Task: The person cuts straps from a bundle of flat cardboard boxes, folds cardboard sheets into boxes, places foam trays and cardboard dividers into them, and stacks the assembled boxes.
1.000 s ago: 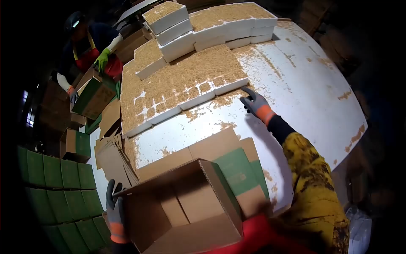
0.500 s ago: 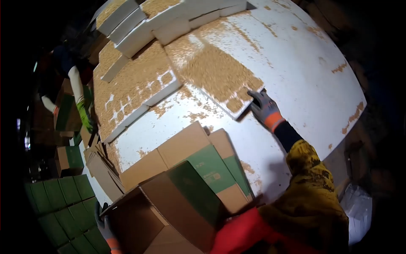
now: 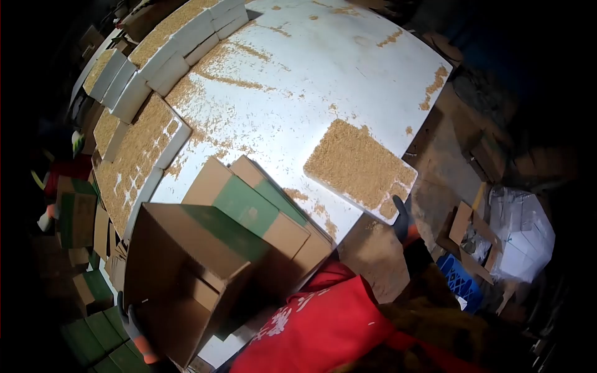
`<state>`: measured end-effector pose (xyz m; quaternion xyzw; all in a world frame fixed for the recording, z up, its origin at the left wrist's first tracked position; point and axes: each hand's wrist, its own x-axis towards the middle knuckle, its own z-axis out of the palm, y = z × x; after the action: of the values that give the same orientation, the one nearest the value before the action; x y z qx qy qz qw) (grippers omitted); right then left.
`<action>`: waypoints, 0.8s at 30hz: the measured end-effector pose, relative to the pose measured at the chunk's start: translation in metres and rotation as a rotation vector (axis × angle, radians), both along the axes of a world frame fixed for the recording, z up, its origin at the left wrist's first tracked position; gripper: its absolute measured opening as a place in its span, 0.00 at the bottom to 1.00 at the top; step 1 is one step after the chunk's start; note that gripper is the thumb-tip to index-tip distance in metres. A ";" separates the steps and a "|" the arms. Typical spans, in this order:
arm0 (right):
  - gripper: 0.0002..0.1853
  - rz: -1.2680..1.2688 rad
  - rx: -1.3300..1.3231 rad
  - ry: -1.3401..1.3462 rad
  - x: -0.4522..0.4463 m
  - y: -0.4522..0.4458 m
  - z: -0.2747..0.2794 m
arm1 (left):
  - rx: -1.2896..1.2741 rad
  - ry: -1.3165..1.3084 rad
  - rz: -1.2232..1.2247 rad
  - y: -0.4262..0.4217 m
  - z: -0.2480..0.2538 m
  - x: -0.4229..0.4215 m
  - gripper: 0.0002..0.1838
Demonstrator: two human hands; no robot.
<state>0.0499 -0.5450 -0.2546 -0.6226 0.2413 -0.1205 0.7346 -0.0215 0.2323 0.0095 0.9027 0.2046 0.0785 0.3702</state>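
Note:
My right hand [image 3: 404,221], in a grey glove with an orange cuff, grips the near corner of a white foam tray [image 3: 359,210]. Tan, husk-like loose material [image 3: 357,161] covers the tray, with a few round cells outlined near the held end. That tray sits at the table's near right edge, its held corner past the edge. Down at the lower left, my gloved left hand [image 3: 132,328] holds the side of an open brown and green cardboard box [image 3: 205,230]. The box is tilted with its opening towards me; some of the left fingers are hidden.
Flattened cartons [image 3: 249,205] lie behind the box on the white table [image 3: 311,68]. More filled foam trays [image 3: 140,146] line the left side, some stacked. Green cartons [image 3: 99,336] stand lower left, near a co-worker's gloved hand [image 3: 78,143]. A blue crate [image 3: 459,283] and plastic-wrapped bundle [image 3: 521,236] are at right.
The right hand has drawn the foam tray across the table towards the near right edge, away from the other trays. My view has turned right. The left hand stays on the box.

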 end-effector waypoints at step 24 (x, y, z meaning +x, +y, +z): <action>0.28 1.231 -0.650 -0.850 0.082 0.229 0.381 | -0.142 -0.435 0.286 -0.066 -0.033 -0.006 0.26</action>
<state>0.1315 -0.3160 0.1263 -0.7270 -0.4902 0.0148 0.4806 -0.0279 0.1662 -0.0235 0.7983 0.2507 0.3079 0.4529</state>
